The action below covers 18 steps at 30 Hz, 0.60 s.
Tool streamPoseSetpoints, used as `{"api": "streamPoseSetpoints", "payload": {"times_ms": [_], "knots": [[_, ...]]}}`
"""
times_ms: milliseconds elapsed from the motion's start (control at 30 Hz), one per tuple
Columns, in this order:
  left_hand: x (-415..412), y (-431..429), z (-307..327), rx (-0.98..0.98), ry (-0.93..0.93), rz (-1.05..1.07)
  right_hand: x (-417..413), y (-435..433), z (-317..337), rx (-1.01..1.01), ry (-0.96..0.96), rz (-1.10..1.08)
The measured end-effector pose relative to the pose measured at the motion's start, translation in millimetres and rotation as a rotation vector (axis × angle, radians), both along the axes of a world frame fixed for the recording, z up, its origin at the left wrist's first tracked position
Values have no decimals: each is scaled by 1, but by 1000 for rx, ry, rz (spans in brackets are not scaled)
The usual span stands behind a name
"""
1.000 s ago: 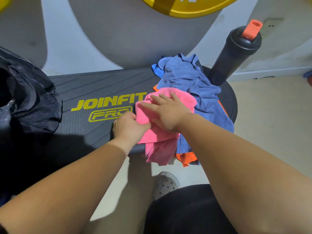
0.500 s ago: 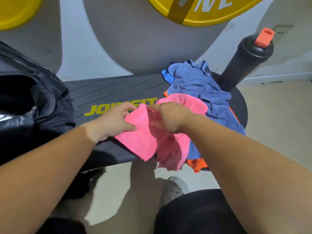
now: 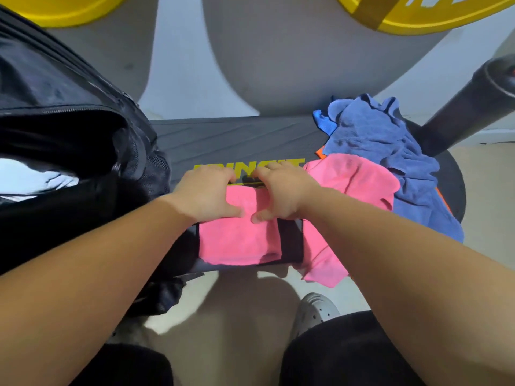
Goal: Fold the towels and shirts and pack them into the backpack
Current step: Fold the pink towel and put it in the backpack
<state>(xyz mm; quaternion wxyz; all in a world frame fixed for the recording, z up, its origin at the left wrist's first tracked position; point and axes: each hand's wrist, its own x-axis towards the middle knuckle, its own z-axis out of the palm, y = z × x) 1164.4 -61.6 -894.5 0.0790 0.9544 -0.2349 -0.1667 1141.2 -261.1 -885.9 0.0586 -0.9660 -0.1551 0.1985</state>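
A: Pink towel (image 3: pixel 237 240), position?

B: Centre of view, flat on the step platform (image 3: pixel 223 135), near edge at 6 o'clock close to the platform lip. Left hand (image 3: pixel 206 193) and right hand (image 3: pixel 281 193) sit side by side at the cloth's 12 o'clock edge. On both, the fingers curl over that edge and the thumbs press on top, nearly touching. Reads as a grip on the hem, each side.

A: Step in hand?

B: Judged to be a fold, far edge to near. To do it well:
- keep both grips level
- lift the hem only a little
- lay it so the corners meet
- smooth outward from the middle with flat palms

Mind the near edge, which could slide off the lip.

A: Other laundry?

B: More pink cloth (image 3: pixel 354 185) at 3 o'clock, draped over the lip. Same piece or a second one, cannot tell. Blue towel (image 3: pixel 376 140) crumpled at 2 o'clock, with a sliver of orange cloth (image 3: pixel 321 155) under it.

A: Backpack?

B: Black backpack (image 3: pixel 69 121) at 9 o'clock, mouth open, something white inside. A short carry from the fold.

A: Writing?

B: Yellow lettering (image 3: pixel 287 162) on the platform just beyond the fingers. Only the upper halves of the capitals show, so it is not safely readable. Yellow disc (image 3: pixel 418 20) at 1 o'clock bears pale letters, cropped. Black shaker bottle (image 3: pixel 468 107) at 2 o'clock, no label seen.
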Motion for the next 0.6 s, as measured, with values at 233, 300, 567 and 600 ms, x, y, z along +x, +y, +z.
{"api": "streamPoseSetpoints", "payload": {"times_ms": [233, 300, 567, 600], "knots": [[-8, 5, 2, 69, 175, -1, 6, 8, -3, -76, 43, 52], [-5, 4, 3, 69, 218, -41, 6, 10, -1, -52, 71, 44], [8, -15, 12, -65, -192, 74, 9, -5, 1, 96, -205, -138], [8, -16, 12, -78, -248, 80, 8, -7, 1, 119, -243, -156]]}}
